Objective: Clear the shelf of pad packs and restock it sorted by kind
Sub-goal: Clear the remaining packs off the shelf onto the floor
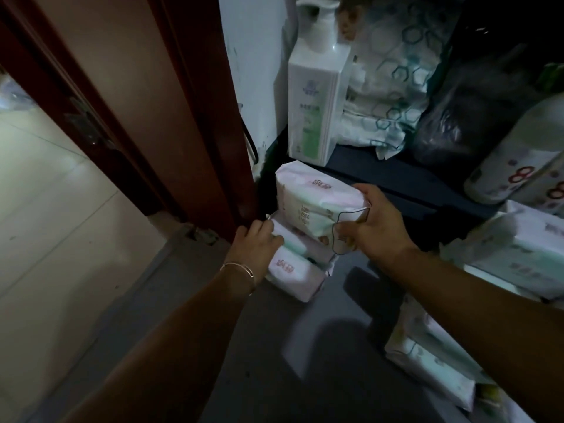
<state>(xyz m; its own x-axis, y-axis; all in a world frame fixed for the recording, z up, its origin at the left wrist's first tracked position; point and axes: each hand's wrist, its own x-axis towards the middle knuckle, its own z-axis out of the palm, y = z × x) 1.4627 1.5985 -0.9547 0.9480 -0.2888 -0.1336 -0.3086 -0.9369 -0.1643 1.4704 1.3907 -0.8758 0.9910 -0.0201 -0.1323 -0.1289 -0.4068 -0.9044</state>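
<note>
Head view takes in a dim corner where a dark shelf unit stands beside a reddish wooden door frame; on the grey floor at its foot three soft pad packs sit stacked, and the risk lies there; the wrappers look like slick film over squashy filling, so the pile could slide or lean toward the door frame if the upper pack is set down off-centre. That pack, pillow-shaped, white with pink and green print, is gripped at its right end by the right hand, fingers curled around the crimped seam; a pinch on so thin an edge could let it sag or slip. More packs rest on a lower shelf at right, well apart, and others lie on the floor below them; mixing kinds is likely, since the prints look alike in this light. The left hand, fingers fairly straight, presses on the lower packs to steady them. A tall, rigid pump bottle stands just above the stack and could be knocked.
</note>
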